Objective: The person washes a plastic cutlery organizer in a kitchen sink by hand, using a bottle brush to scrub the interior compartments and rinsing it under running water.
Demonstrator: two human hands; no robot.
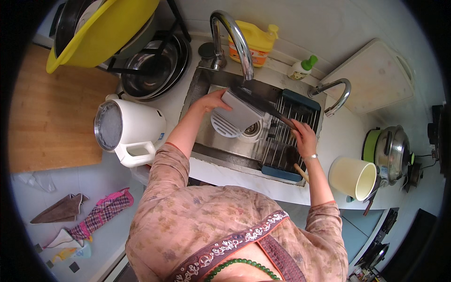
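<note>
My left hand (214,101) grips a pale grey plastic box (243,109) at its upper left side, tilted over the sink. In my right hand (304,138) is the handle of a long dark brush (260,102). The brush's far end lies along the box's upper edge, just under the curved chrome faucet (243,46). Whether its bristles touch the inside is hidden. Below the box, a slotted light grey plate (225,124) shows; whether it joins the box I cannot tell. The metal drain (251,129) is partly visible beside it in the steel sink (211,151).
A wire drying rack (278,141) spans the sink's right side, with a wooden-handled brush (300,172) on it. A white kettle (137,130) stands left, a cream container (348,178) right. Behind are a yellow jug (248,42), a small pump bottle (301,68) and a second faucet (334,93).
</note>
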